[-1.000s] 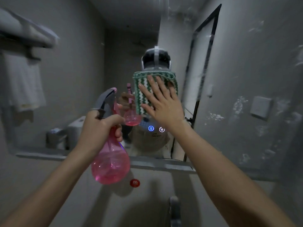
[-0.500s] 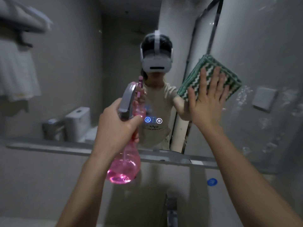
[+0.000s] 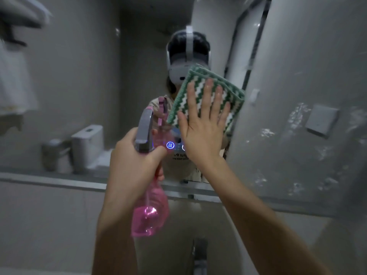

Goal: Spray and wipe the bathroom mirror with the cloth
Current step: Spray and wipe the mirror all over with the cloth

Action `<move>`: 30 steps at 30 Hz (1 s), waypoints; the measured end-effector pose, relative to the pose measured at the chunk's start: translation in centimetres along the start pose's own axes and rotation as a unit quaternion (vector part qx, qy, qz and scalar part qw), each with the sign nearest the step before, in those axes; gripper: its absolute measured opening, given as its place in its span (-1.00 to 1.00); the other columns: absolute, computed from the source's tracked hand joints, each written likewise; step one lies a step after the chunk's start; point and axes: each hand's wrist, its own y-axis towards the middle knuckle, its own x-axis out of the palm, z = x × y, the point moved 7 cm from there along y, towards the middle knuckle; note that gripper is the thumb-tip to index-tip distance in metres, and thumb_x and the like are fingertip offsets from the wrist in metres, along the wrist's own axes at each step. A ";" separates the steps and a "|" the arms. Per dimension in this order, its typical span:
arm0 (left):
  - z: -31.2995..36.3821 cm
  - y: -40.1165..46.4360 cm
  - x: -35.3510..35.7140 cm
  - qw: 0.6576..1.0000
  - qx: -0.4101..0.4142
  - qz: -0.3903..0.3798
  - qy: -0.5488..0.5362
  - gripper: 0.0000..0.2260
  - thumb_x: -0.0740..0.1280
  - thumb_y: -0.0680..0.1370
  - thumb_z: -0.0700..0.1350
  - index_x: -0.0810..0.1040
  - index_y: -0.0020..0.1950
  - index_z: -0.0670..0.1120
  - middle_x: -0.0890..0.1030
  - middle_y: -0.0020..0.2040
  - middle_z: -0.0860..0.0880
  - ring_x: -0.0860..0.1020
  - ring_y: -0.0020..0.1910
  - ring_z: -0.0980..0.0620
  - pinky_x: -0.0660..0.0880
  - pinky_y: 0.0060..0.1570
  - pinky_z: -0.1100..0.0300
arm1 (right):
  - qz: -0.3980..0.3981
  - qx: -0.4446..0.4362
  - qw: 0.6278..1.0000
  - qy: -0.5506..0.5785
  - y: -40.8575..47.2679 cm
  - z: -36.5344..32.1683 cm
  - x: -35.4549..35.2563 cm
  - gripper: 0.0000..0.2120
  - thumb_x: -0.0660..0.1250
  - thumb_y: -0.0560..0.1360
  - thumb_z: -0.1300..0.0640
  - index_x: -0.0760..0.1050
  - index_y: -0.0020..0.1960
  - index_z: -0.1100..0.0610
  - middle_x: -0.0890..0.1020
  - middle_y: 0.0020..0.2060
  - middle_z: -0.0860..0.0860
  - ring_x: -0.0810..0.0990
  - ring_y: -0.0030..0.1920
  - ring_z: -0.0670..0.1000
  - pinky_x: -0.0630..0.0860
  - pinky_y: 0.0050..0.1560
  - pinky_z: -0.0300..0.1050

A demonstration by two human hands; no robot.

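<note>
Two bare hands work at the large wall-mounted bathroom mirror [image 3: 83, 92]: the right hand [image 3: 200, 133], fingers straight and spread wide, presses the folded green-and-white zigzag-striped cloth [image 3: 222, 86] flat against the glass near the mirror's middle, well above its lower edge. Just left of it the left hand [image 3: 133, 165] grips the neck of the translucent pink plastic spray bottle [image 3: 151, 215] with a grey trigger head, held upright before the mirror's lower edge, with two small blue lit icons [image 3: 170, 145] glowing on the glass between the hands.
</note>
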 end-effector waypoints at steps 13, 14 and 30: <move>1.9 -2.3 2.0 0.995 0.022 0.001 0.095 -0.73 0.32 0.22 -0.07 0.49 -0.18 -0.21 0.50 -0.57 -0.09 0.46 -0.61 -0.07 0.39 -0.43 0.16 | -0.037 -0.157 0.987 -0.005 0.6 3.1 -1.3 -0.50 0.06 0.63 -0.18 0.17 0.53 -0.07 0.22 0.51 0.04 0.18 0.50 0.07 0.07 0.44 0.12; 2.1 -2.7 2.3 0.995 0.023 -0.003 0.093 -0.72 0.33 0.23 -0.06 0.49 -0.18 -0.23 0.50 -0.57 -0.09 0.46 -0.61 -0.06 0.39 -0.44 0.19 | -0.044 -0.148 0.988 -0.010 0.4 4.4 -1.3 -0.49 0.04 0.63 -0.18 0.16 0.53 -0.07 0.22 0.51 0.05 0.17 0.50 0.08 0.05 0.44 0.11; -4.9 -6.5 8.2 0.993 -0.103 -0.054 0.005 -0.84 0.29 0.41 -0.39 0.46 -0.17 -0.14 0.42 -0.55 -0.04 0.37 -0.58 0.00 0.36 -0.55 0.20 | -0.074 0.074 0.994 0.026 -5.3 11.0 -0.6 -0.45 -0.07 0.63 -0.14 0.06 0.55 0.06 0.11 0.51 0.24 0.00 0.51 0.25 -0.15 0.46 0.20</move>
